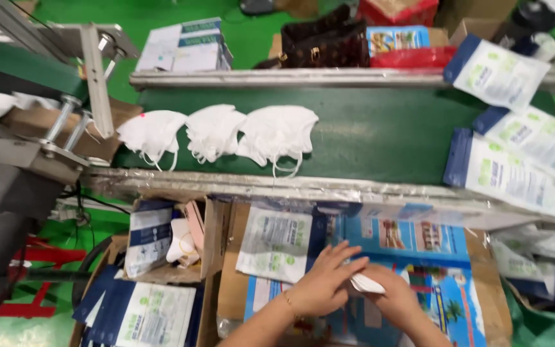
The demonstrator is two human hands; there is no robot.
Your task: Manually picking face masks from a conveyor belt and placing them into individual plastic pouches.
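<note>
A: Head view, only view logged. A folded white mask [367,283] is held between the two hands low in the frame, over a blue printed carton [412,244]. The step is judged to be folding or flattening of one mask by hand.

B: Hand pose?

A: The left hand [322,286] is laid flat from the left, fingers extended and close together, pressed on top of the mask. The right hand [393,297] is seen from the back, fingers curled under and around the mask's right end; a pinch grip is judged, though the fingertips are hidden.

B: Where is the mask relative to the belt?

A: Well apart from it, on the near side. On the green belt [380,132] three loose white masks [220,133] are lined up side by side, touching or overlapping at the edges. Filled pouches [515,177], white with a blue end, are stacked at the belt's right.

B: What is called for by the next move?

A: Judged only: an empty pouch [276,243] lies just beyond the left fingertips, on the carton's left. A free hand would be needed to open it, so the mask would have to be kept folded by one hand alone. Slipping open of the fold is the risk noted.

B: Other stock?

A: A cardboard box [162,241] of pouches is noted at left.
</note>
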